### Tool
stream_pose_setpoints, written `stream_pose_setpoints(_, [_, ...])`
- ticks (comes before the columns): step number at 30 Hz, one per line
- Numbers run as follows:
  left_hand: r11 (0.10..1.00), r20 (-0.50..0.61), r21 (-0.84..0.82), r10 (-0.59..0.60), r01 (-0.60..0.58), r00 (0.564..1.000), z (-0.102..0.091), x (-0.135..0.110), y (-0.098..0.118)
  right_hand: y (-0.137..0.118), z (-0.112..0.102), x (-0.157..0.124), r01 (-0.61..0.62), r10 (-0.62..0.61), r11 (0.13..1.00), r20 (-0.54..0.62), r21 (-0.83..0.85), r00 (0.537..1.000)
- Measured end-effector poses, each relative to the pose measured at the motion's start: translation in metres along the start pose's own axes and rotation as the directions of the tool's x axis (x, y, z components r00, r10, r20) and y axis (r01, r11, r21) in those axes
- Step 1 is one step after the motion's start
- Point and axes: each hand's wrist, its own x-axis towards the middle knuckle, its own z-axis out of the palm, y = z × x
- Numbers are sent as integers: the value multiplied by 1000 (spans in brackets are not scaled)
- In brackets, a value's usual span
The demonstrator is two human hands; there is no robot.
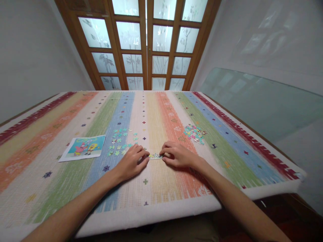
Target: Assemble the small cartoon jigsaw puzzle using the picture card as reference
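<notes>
A narrow strip of joined jigsaw puzzle pieces (155, 157) lies flat on the striped cloth, near the middle of the table. My left hand (134, 159) grips its left end, with thumb and fingers pinched together. At the opposite end, my right hand (178, 154) is closed in a similar pinch. The fingers cover both ends of the strip, so only its middle shows. Just beyond my left hand, loose teal and pale green puzzle pieces (117, 141) are spread out in rough rows.
A heap of mixed-colour puzzle pieces (194, 133) sits beyond my right hand. To the left lies a picture sheet (85, 148) with cartoon figures. The striped tablecloth (166, 188) hangs over the near edge. Wooden glass doors (146, 50) stand behind the table.
</notes>
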Motion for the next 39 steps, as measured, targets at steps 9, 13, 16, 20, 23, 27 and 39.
stream_pose_setpoints(9, [1000, -33, -5, -20, 20, 999, 6, 0, 0, 0, 0, 0, 8, -7, 1000, -20, 25, 1000])
stream_pose_setpoints(13, [1000, -31, -16, -16, 16, 999, 6, -1, 0, 1, 2, 0, 1, 1, 999, -35, 44, 999])
stream_pose_setpoints(16, [1000, -22, 5, -6, 6, 1000, 6, -2, 0, 1, 3, 1, -14, 16, 998, -26, 58, 1000])
stream_pose_setpoints(20, [999, -32, 33, 5, -4, 999, 6, -4, -1, -1, -1, 1, -9, 11, 998, -25, 65, 1000])
stream_pose_setpoints(23, [999, -41, 28, 38, -37, 998, 4, -5, -1, -2, -5, 0, -15, 16, 998, -27, 59, 1000])
stream_pose_setpoints(27, [995, -28, 32, 91, -90, 995, 0, -5, 1, -1, -9, -1, -36, 37, 999, -36, 26, 999])
stream_pose_setpoints(39, [989, -1, 45, 140, -139, 990, -1, -6, 2, 0, -6, -1, -29, 32, 998, -43, 52, 999])
